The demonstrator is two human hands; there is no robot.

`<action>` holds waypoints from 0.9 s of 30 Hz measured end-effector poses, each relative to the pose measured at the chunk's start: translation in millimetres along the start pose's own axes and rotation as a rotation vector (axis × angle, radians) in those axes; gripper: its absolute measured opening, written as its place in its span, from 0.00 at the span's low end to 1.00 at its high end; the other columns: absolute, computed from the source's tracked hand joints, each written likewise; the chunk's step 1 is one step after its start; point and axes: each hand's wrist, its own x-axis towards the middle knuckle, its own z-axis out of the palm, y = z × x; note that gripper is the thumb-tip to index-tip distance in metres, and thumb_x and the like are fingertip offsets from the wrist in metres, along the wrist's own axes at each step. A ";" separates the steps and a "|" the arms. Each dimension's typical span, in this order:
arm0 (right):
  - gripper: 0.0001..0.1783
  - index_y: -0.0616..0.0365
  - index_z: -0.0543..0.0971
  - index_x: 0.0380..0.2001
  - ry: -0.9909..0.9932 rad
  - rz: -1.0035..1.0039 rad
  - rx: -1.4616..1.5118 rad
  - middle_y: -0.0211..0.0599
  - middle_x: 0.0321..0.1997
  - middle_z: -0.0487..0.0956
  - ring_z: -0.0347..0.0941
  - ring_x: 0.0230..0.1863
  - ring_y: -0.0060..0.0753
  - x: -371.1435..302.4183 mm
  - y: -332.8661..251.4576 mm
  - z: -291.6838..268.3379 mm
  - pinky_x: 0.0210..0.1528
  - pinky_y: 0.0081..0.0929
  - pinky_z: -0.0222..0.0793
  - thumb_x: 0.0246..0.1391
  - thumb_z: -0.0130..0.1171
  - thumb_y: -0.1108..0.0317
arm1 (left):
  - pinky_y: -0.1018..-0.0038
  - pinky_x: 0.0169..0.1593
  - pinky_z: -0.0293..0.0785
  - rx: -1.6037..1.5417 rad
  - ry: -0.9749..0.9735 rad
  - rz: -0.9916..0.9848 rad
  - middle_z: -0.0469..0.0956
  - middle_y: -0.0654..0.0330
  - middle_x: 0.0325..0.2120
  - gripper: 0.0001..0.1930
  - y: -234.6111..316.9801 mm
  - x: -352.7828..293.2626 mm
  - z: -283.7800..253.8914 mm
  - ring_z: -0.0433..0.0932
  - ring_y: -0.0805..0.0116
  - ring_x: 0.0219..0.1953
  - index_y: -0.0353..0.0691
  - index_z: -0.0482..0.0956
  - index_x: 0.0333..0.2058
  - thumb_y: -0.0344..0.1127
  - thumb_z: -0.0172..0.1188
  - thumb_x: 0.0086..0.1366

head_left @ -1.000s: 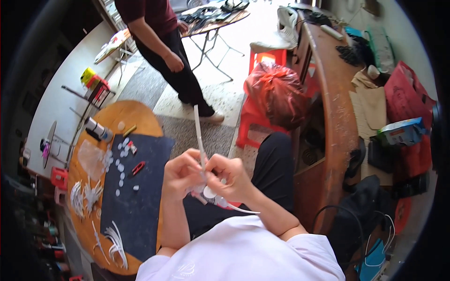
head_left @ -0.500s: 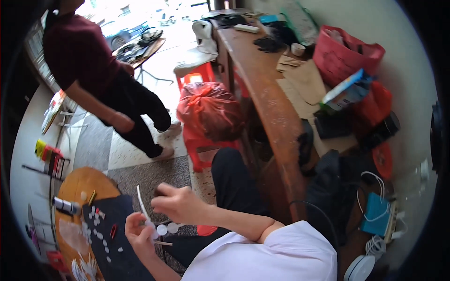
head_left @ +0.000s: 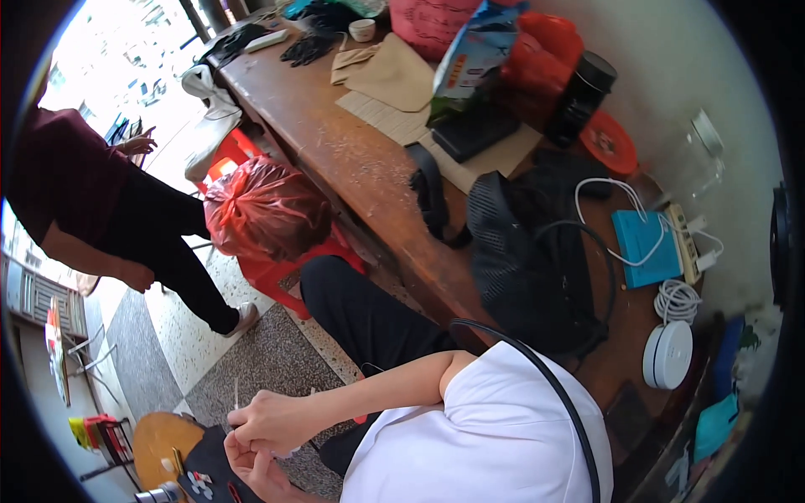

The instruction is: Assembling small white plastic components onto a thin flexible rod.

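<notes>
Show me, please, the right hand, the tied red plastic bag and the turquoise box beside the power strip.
Right hand (head_left: 275, 422): head view, on its back.
Tied red plastic bag (head_left: 272, 214): head view, on its bulging side.
Turquoise box (head_left: 642, 238): head view, on its broad face.

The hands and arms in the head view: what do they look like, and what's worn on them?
Both the right hand and left hand are human and ungloved. The right arm is bare below a short white sleeve; the left sleeve isn't visible. A black cable crosses the white shirt.
</notes>
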 end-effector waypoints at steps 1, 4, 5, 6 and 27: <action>0.06 0.50 0.78 0.23 0.019 0.008 -0.015 0.33 0.23 0.70 0.71 0.24 0.37 -1.9 1.4 -0.1 0.25 0.36 0.66 0.36 0.54 0.68 | 0.82 0.32 0.71 -0.044 -0.019 0.007 0.74 0.58 0.33 0.18 -3.9 4.1 -1.3 0.75 0.73 0.31 0.31 0.70 0.43 0.19 0.55 0.51; 0.07 0.51 0.78 0.23 0.092 0.041 0.002 0.33 0.22 0.70 0.72 0.24 0.38 -4.4 2.6 2.5 0.26 0.36 0.66 0.35 0.54 0.68 | 0.83 0.32 0.71 -0.094 -0.039 -0.001 0.74 0.57 0.34 0.20 -6.7 10.0 0.4 0.74 0.72 0.31 0.30 0.69 0.45 0.18 0.56 0.50; 0.07 0.51 0.78 0.23 0.091 0.039 0.000 0.33 0.22 0.70 0.72 0.24 0.38 -4.3 3.5 1.6 0.26 0.36 0.66 0.35 0.54 0.68 | 0.83 0.31 0.71 -0.100 -0.037 -0.016 0.74 0.57 0.34 0.20 -6.1 10.0 1.9 0.74 0.72 0.31 0.30 0.69 0.45 0.18 0.55 0.50; 0.07 0.52 0.78 0.23 0.060 0.049 -0.004 0.34 0.22 0.71 0.72 0.25 0.38 -4.8 4.8 0.3 0.26 0.36 0.67 0.35 0.54 0.69 | 0.83 0.31 0.71 -0.106 -0.033 -0.032 0.74 0.56 0.34 0.20 -5.9 10.1 2.9 0.74 0.72 0.31 0.30 0.69 0.45 0.18 0.55 0.50; 0.13 0.62 0.71 0.21 0.287 0.024 -0.131 0.37 0.28 0.69 0.72 0.24 0.40 -6.1 11.2 11.7 0.26 0.33 0.67 0.28 0.62 0.70 | 0.78 0.34 0.71 0.257 -0.198 -0.056 0.73 0.56 0.36 0.20 -2.0 22.7 -11.0 0.74 0.70 0.35 0.33 0.69 0.45 0.25 0.58 0.50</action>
